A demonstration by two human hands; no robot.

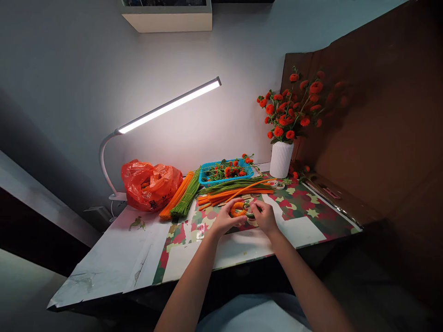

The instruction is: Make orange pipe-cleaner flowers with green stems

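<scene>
Over the near part of the table, my left hand (225, 220) curves its fingers and thumb around a fuzzy orange ring (238, 206), which looks like coiled pipe cleaner. My right hand (266, 217) is closed in a pinch close beside it. A green curved strip (249, 215) shows between the two hands, at the right fingertips; I cannot make out whether it is tape or a stem. Just beyond the hands lie loose orange pipe cleaners (221, 198) and green pipe cleaners (230, 187).
A blue basket (201, 177) holds small orange flowers. Left of it are orange and green bundles (187, 203) and a red plastic bag (148, 184). A white vase (281, 159) with orange flowers stands back right, near small tape rolls (279, 186). A lit lamp (169, 106) arches over the left side.
</scene>
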